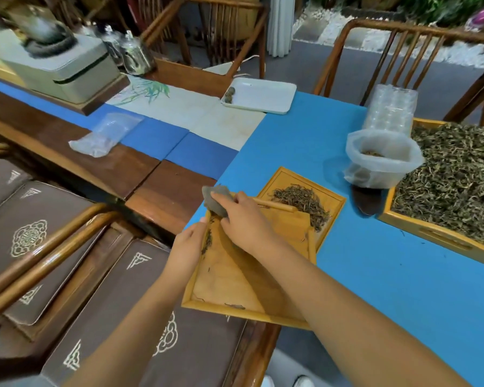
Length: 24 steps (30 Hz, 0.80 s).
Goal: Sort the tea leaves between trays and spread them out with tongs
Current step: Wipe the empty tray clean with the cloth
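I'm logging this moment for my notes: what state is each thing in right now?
Near tray: tilted, almost bare, a few leaves at its far-left edge.
Small tray: flat, holds a leaf pile.
Big tray: full of leaves.
Bag: open.
Left hand: gripping near tray's edge.
Right hand: holding grey brush.
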Available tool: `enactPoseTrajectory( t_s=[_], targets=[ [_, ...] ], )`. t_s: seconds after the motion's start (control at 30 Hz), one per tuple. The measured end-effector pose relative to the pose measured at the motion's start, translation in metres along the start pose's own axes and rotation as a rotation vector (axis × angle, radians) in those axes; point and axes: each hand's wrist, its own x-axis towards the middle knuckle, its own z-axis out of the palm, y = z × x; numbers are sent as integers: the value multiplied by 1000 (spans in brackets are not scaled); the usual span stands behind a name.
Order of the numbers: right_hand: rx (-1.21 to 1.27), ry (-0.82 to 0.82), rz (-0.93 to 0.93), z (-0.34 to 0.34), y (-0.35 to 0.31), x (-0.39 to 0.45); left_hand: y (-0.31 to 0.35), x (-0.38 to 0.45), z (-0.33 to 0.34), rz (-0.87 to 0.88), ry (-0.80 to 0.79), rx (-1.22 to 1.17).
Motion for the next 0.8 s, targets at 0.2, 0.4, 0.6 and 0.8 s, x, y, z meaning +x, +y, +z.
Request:
enactPoseTrajectory(
  t_s=[0.2,0.4,0.6,0.8],
  targets=[
    [-120,11,3,17,0,4,-4,-2,-7,-27,0,-93],
    [-185,27,22,11,22,-5,-2,-2,-15,-21,49,-74],
    [-211,67,79,1,51,-23,0,0,-24,39,24,-1],
    [-252,76,163,-9,75,-34,1,4,-27,56,21,-6]
  ],
)
